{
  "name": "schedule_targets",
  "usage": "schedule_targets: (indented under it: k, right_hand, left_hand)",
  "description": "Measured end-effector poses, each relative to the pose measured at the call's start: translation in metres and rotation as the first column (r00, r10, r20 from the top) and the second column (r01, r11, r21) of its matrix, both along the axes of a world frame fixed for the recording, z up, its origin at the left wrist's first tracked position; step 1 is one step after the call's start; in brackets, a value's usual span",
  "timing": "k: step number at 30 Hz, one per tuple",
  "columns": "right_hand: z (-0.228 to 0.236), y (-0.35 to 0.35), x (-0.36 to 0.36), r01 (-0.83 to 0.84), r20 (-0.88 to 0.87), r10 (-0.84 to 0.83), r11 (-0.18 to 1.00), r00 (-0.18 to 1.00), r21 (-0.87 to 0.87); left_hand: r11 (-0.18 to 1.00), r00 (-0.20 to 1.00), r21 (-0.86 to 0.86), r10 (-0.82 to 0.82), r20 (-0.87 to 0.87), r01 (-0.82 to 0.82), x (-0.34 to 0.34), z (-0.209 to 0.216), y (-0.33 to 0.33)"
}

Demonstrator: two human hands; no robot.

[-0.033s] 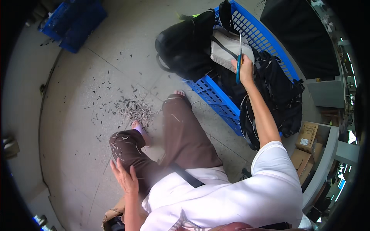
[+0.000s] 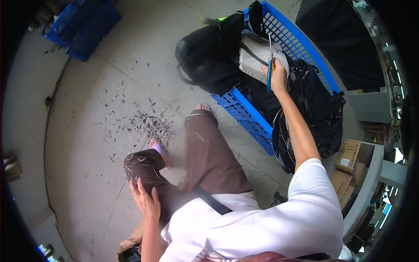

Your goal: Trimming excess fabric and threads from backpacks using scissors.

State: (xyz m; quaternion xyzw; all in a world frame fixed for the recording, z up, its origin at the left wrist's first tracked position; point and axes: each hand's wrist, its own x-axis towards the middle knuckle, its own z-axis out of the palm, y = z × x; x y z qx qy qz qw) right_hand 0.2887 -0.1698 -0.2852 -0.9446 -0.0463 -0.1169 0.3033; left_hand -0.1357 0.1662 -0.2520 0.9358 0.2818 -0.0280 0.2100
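Observation:
My right hand (image 2: 277,77) is closed around scissors (image 2: 269,65) with a teal handle, their blades pointing away from me. It is above a pale grey bag (image 2: 253,61) with a dark strap, which sits among black bags (image 2: 307,105) in a blue plastic basket (image 2: 246,115). Another black bag (image 2: 209,52) hangs over the basket's left side. My left hand (image 2: 146,201) is open, fingers spread, beside my brown trouser leg (image 2: 146,168). Nothing shows in it.
Thread and fabric scraps (image 2: 155,126) are heaped on the floor near my feet. At far left is another blue crate (image 2: 80,30). Cardboard boxes (image 2: 347,161) stand on a shelf at right. Near my left forearm is an opened brown container (image 2: 131,242) with dark contents.
My left hand has shifted slightly right, closer to my trouser leg. The scissors have tilted a little, their tips moving left. My right hand still grips them.

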Motion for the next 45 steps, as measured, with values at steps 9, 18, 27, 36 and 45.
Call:
schedule_targets:
  k: [9, 18, 27, 36, 45]
  right_hand:
    - [-0.065, 0.014, 0.177, 0.026, 0.404, 0.188, 0.883, 0.895, -0.469]
    - [-0.132, 0.026, 0.272, 0.349, 0.052, -0.352, 0.876, 0.935, -0.332]
    - [-0.024, -0.058, 0.214, 0.091, -0.168, 0.006, 0.822, 0.986, 0.563]
    - [0.123, 0.056, -0.044, -0.534, 0.158, 0.528, 0.705, 0.835, 0.467]
    - [0.098, 0.142, -0.259, -0.675, 0.289, 0.91, -0.014, 0.298, 0.737]
  left_hand:
    - [0.98, 0.954, 0.185, -0.013, -0.301, 0.071, 0.051, -0.016, 0.0]
    - [0.981, 0.904, 0.188, 0.037, -0.425, 0.048, 0.079, -0.013, 0.001]
    - [0.896, 0.849, -0.407, -0.348, -0.397, 0.177, 0.11, -0.052, -0.019]
    - [0.095, 0.884, -0.993, 0.467, -0.012, -0.064, 0.202, 0.007, 0.014]
    - [0.254, 0.936, -0.902, 0.143, -0.323, -0.35, 0.221, 0.068, 0.077]
